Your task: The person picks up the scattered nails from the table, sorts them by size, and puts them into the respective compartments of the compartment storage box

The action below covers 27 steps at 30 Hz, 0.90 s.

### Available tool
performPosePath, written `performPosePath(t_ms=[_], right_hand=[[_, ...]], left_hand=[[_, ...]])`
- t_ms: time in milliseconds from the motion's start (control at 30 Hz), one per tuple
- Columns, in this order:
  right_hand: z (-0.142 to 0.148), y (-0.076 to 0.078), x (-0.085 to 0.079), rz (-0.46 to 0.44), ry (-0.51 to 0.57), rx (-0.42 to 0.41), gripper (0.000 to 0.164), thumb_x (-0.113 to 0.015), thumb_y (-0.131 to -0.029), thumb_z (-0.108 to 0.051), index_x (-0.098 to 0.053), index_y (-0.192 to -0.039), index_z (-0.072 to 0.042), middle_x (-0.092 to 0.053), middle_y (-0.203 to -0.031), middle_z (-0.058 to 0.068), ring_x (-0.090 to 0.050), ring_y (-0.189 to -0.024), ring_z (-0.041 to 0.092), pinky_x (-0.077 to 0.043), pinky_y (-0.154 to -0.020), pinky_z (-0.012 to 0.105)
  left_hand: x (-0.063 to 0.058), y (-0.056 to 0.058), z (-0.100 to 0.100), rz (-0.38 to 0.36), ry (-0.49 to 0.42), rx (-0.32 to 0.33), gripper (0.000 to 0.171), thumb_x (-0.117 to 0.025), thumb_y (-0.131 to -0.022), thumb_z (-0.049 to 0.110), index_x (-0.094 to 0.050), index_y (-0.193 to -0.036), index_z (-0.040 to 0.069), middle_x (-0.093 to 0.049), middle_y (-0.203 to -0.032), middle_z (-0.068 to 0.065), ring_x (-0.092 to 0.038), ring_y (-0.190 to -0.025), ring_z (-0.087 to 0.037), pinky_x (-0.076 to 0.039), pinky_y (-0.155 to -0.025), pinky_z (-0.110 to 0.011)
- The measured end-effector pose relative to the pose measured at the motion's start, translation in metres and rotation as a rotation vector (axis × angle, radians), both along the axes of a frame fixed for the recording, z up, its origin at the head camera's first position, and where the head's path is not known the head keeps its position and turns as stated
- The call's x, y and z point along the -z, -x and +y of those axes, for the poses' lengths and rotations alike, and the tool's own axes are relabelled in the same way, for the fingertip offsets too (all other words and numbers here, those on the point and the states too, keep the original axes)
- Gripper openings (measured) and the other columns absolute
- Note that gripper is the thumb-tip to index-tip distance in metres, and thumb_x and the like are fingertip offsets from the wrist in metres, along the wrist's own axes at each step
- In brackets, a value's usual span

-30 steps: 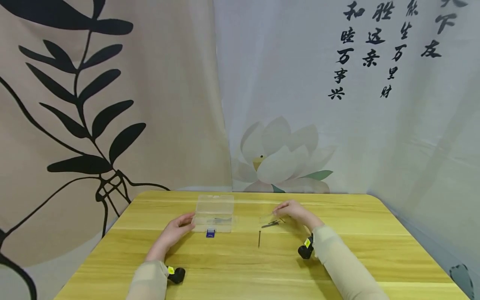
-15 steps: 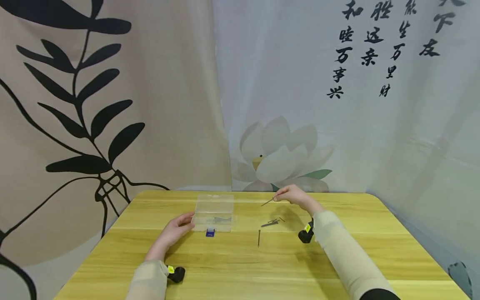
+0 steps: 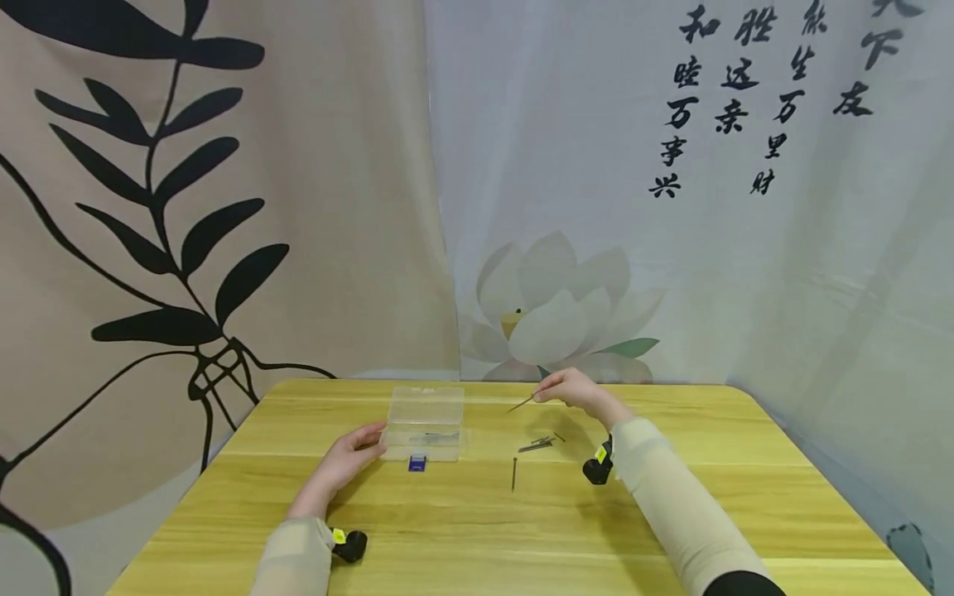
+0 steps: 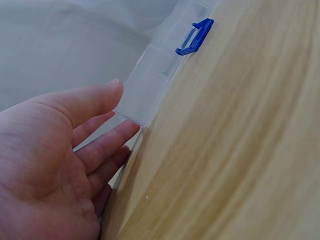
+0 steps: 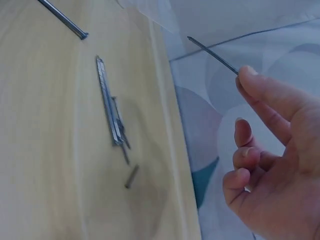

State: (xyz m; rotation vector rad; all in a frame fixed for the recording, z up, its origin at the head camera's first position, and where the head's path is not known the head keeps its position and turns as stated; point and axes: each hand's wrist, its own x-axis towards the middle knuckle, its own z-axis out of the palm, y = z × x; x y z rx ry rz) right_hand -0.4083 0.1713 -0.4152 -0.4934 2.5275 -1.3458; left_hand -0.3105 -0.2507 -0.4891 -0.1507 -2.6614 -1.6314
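My right hand (image 3: 577, 391) is raised over the far part of the table, pinching a thin metal nail (image 5: 212, 54) between thumb and forefinger. The nail's pointed end juts left toward the clear plastic box (image 3: 397, 454), and its head is hidden in the fingers. That box stands with its lid up, thin dark pieces inside and a blue latch (image 3: 417, 463) at the front. My left hand (image 4: 55, 150) touches the box's left end with thumb and fingertips, the fingers fairly straight. Several nails (image 5: 109, 102) lie in a loose pile below my right hand.
A single longer nail (image 3: 514, 474) lies apart from the pile, nearer the front. The wooden table (image 3: 462, 546) ends at a patterned cloth backdrop (image 3: 358, 207) behind the box.
My right hand has lifted a nail from the pile, rising away from the table, then shifted slightly left with it. My left hand stays at the box.
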Motion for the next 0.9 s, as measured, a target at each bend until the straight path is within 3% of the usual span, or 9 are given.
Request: performPosePath(t_ms=[233,400,567,900], right_hand=[[-0.023,-0.003,0.015,-0.014,0.052,-0.029,0.024,-0.070,-0.090,-0.020,-0.074,-0.107,-0.003,-0.068,-0.113,0.006,-0.055,-0.117,0.032,-0.035,-0.098,0.065],[-0.044,-0.006,0.021,0.012,0.085,-0.051,0.022,-0.069,-0.091,-0.018,-0.074,-0.106,-0.003,-0.069,-0.111,0.006,-0.058,-0.113,0.029,-0.036,-0.100,0.060],[-0.068,-0.007,0.021,0.052,0.104,-0.067,0.020,-0.070,-0.090,-0.016,-0.074,-0.104,-0.003,-0.070,-0.107,0.006,-0.061,-0.107,0.025,-0.039,-0.102,0.052],[-0.110,-0.009,0.017,0.090,0.114,-0.072,0.016,-0.073,-0.087,-0.014,-0.076,-0.098,-0.003,-0.072,-0.102,0.005,-0.062,-0.103,0.021,-0.043,-0.098,0.047]], left_hand=[[0.000,-0.002,0.000,-0.003,0.008,0.005,0.051,-0.061,-0.097,0.019,-0.046,-0.143,0.002,-0.051,-0.136,-0.025,-0.045,-0.125,-0.041,-0.038,-0.101,-0.054],[-0.001,0.000,0.000,-0.011,-0.004,-0.001,0.051,-0.061,-0.097,0.019,-0.047,-0.143,0.004,-0.052,-0.135,-0.023,-0.045,-0.126,-0.039,-0.037,-0.102,-0.054],[0.000,0.000,0.000,-0.014,-0.019,-0.005,0.050,-0.062,-0.097,0.017,-0.047,-0.143,0.004,-0.052,-0.134,-0.023,-0.046,-0.125,-0.039,-0.037,-0.102,-0.053],[-0.002,-0.002,0.001,-0.012,-0.023,-0.007,0.048,-0.060,-0.097,0.014,-0.047,-0.142,0.002,-0.051,-0.134,-0.024,-0.045,-0.126,-0.040,-0.036,-0.103,-0.054]])
